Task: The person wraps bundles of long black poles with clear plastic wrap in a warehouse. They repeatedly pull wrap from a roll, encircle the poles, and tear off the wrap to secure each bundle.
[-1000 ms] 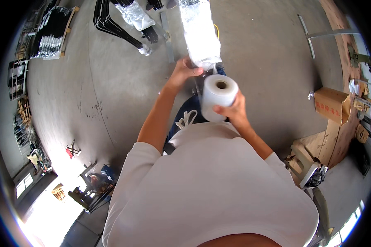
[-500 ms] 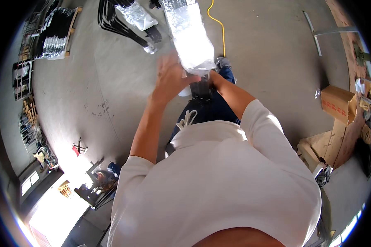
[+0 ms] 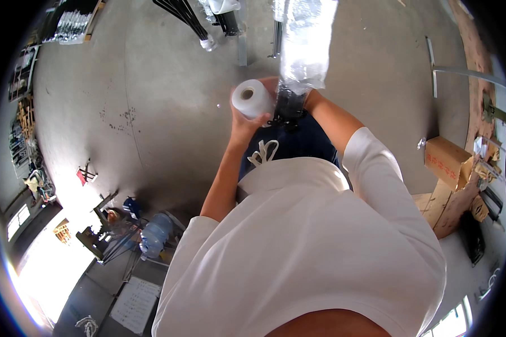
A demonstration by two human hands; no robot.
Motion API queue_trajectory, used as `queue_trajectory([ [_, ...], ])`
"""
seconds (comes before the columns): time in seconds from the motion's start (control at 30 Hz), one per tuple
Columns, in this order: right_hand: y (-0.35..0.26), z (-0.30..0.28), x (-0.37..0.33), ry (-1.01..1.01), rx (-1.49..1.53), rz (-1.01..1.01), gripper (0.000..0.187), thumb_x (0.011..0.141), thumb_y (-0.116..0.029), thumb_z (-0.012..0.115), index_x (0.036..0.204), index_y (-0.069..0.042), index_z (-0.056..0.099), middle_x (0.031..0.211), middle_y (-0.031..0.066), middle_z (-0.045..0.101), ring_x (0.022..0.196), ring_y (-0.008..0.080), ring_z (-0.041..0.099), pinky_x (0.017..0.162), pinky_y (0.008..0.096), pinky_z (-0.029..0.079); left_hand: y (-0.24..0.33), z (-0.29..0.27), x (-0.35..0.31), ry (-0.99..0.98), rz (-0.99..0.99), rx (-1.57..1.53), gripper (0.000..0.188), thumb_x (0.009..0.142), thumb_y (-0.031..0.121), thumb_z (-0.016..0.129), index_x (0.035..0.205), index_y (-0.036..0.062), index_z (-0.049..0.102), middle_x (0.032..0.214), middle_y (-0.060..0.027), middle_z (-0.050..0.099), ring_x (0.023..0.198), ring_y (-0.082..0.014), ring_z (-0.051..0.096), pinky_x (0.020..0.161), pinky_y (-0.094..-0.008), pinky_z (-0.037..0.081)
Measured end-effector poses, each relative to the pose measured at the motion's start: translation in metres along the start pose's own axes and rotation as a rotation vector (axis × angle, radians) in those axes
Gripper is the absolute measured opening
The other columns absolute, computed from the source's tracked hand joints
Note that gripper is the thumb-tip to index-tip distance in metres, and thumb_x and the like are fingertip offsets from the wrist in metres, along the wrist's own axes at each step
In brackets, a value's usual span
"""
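A white roll of stretch film (image 3: pixel 258 106) with a hollow core is in my left hand (image 3: pixel 241 124), the thumb over its near side and fingers round its far left. To its right, a long bundle of black parts (image 3: pixel 290 105) is wrapped in clear film (image 3: pixel 306 50), its near end bare over my legs. My right hand (image 3: pixel 312 100) is at the bundle's right side, mostly hidden behind it. Some fingers show between the roll and the bundle; whose hand they belong to I cannot tell.
Black bent tubes (image 3: pixel 186 21) with a wrapped end lie ahead on the left. A cardboard box (image 3: pixel 447 160) stands at the right, near a metal frame (image 3: pixel 433 70). A blue water bottle (image 3: pixel 156 235) and a whiteboard (image 3: pixel 135 305) are at the lower left.
The film roll, mostly hidden before, now shows in my left hand. The wrapped bundle and my hands appear further right, and the whole view has shifted.
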State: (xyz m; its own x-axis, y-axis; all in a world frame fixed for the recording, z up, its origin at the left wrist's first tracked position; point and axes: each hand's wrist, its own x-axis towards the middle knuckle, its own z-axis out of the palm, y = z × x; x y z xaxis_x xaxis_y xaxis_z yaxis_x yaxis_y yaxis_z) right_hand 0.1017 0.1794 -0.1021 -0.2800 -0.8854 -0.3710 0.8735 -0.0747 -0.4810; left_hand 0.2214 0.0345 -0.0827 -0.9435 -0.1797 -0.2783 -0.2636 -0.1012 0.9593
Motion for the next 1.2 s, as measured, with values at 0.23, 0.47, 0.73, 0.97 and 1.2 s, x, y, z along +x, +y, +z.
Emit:
queue_trajectory([
  [0.23, -0.02, -0.002, -0.031, -0.121, -0.06, 0.188, 0.055, 0.077, -0.028, 0.055, 0.12, 0.004, 0.043, 0.111, 0.0202, 0.053, 0.097, 0.0259, 0.056, 0.086, 0.0349, 0.042, 0.016, -0.028, -0.032, -0.228, 0.036, 0.014, 0.073, 0.057, 0.017, 0.078, 0.117, 0.0002, 0.039, 0.11, -0.0094, 0.049, 0.104, -0.0174, 0.047, 0.09, -0.0328, 0.036],
  [0.47, -0.007, -0.016, -0.07, 0.595, -0.208, -0.341, 0.033, 0.079, -0.014, 0.049, 0.106, 0.003, 0.051, 0.094, 0.0111, 0.059, 0.086, 0.0182, 0.056, 0.075, 0.0284, 0.045, 0.057, -0.011, -0.063, -0.371, 0.119, 0.424, 0.083, 0.05, 0.03, 0.078, 0.117, 0.0047, 0.037, 0.105, -0.0121, 0.052, 0.099, -0.026, 0.052, 0.086, -0.0344, 0.04],
  [0.73, 0.065, 0.093, -0.155, 0.44, -0.706, -0.404, 0.078, 0.061, -0.022, 0.075, 0.125, -0.003, 0.034, 0.123, 0.0094, 0.04, 0.12, 0.0218, 0.034, 0.099, 0.0345, 0.027, 0.058, 0.018, -0.066, -0.4, 0.016, 0.546, 0.091, 0.049, 0.027, 0.08, 0.121, 0.0047, 0.028, 0.109, -0.0136, 0.047, 0.103, -0.0282, 0.049, 0.086, -0.0356, 0.04],
  [0.97, 0.057, 0.108, -0.134, 0.651, -0.85, -0.47, 0.083, 0.053, -0.024, 0.078, 0.121, -0.005, 0.036, 0.118, 0.0122, 0.042, 0.11, 0.0241, 0.043, 0.093, 0.0334, 0.034, 0.077, 0.012, -0.021, -0.885, -0.223, 0.045, 0.071, 0.066, 0.02, 0.072, 0.122, 0.0085, 0.029, 0.109, -0.0053, 0.046, 0.105, -0.0199, 0.046, 0.088, -0.034, 0.039],
  [1.2, 0.053, 0.103, -0.156, 0.776, -0.611, -0.511, 0.077, 0.051, -0.02, 0.078, 0.117, -0.007, 0.041, 0.109, 0.0107, 0.051, 0.1, 0.0218, 0.051, 0.088, 0.0317, 0.039, 0.063, 0.024, 0.058, -0.681, -0.097, 0.278, 0.052, 0.069, 0.017, 0.069, 0.114, 0.0043, 0.044, 0.103, -0.0046, 0.05, 0.096, -0.0138, 0.048, 0.08, -0.0287, 0.042],
])
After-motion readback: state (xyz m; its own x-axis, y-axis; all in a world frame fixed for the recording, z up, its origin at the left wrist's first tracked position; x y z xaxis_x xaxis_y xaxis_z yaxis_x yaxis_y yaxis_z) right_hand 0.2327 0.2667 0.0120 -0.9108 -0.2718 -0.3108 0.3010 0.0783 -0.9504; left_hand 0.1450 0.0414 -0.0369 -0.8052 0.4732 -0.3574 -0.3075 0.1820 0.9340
